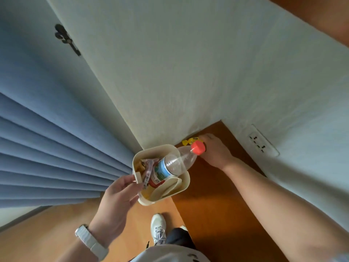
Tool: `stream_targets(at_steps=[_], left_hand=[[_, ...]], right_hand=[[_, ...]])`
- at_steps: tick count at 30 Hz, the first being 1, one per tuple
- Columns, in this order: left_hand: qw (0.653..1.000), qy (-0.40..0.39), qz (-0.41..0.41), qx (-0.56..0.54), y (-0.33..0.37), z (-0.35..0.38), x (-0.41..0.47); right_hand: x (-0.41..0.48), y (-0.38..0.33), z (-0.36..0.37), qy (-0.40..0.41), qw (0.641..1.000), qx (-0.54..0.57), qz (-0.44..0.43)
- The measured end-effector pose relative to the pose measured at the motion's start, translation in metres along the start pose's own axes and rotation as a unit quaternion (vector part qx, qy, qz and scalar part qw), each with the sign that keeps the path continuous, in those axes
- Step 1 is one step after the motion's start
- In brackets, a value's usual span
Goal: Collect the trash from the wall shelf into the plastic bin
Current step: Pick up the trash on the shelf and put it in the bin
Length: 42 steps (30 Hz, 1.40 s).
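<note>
I note: left hand (pixel 120 191) pinches the side tab of the cream plastic bin (pixel 186 184), held at the wooden wall shelf's (pixel 217 186) edge. Inside the bin: a clear bottle (pixel 170 165), its red cap (pixel 198 147) poking out, and wrappers. Right hand (pixel 214 149) rests on the shelf, its fingertips at a yellow wrapper (pixel 189 141) in the corner. I can't tell its grip, as the cap hides it.

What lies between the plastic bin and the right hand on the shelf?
In the head view, the red cap of the clear bottle, leaning out of the plastic bin, lies between them. A yellow wrapper shows behind it, by the right hand.
</note>
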<state>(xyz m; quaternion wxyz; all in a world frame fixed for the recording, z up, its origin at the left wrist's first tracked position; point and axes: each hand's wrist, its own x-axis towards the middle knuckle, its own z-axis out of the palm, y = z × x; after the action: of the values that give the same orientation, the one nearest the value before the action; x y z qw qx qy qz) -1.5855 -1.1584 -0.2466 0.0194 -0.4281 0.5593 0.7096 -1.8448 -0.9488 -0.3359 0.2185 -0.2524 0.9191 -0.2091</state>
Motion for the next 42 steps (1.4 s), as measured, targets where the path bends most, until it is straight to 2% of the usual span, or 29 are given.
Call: stream_targets(at_steps=[5, 8, 11, 17, 21, 26, 28, 33, 42], left_hand=[[0.999, 0.029, 0.009, -0.012, -0.001, -0.005, -0.003], [0.999, 0.029, 0.01, -0.011, 0.001, -0.008, -0.004], [1.0, 0.021, 0.008, -0.017, 0.003, -0.008, -0.003], [0.999, 0.002, 0.0, -0.037, 0.012, -0.006, -0.003], [0.999, -0.006, -0.003, -0.046, 0.019, -0.002, -0.004], [0.998, -0.022, 0.004, -0.053, 0.028, 0.003, -0.004], [0.998, -0.026, 0.008, -0.05, 0.031, 0.006, -0.005], [0.998, -0.039, 0.009, -0.043, 0.036, 0.014, -0.004], [0.996, -0.077, 0.034, -0.042, 0.042, 0.018, -0.009]], right_hand=[[0.022, 0.007, 0.022, 0.014, 0.993, -0.114, -0.025], [0.021, 0.004, 0.027, 0.041, 0.993, -0.106, -0.026], [0.009, 0.001, 0.032, 0.02, 0.996, -0.086, -0.02], [-0.029, -0.012, 0.012, 0.051, 0.997, -0.004, 0.052], [-0.064, -0.026, -0.029, 0.149, 0.984, 0.075, 0.063], [-0.119, -0.057, -0.087, 0.312, 0.938, 0.146, 0.035], [-0.141, -0.071, -0.105, 0.341, 0.925, 0.165, 0.022], [-0.177, -0.112, -0.123, 0.272, 0.951, 0.136, -0.052], [-0.171, -0.152, -0.091, 0.183, 0.97, 0.036, -0.155]])
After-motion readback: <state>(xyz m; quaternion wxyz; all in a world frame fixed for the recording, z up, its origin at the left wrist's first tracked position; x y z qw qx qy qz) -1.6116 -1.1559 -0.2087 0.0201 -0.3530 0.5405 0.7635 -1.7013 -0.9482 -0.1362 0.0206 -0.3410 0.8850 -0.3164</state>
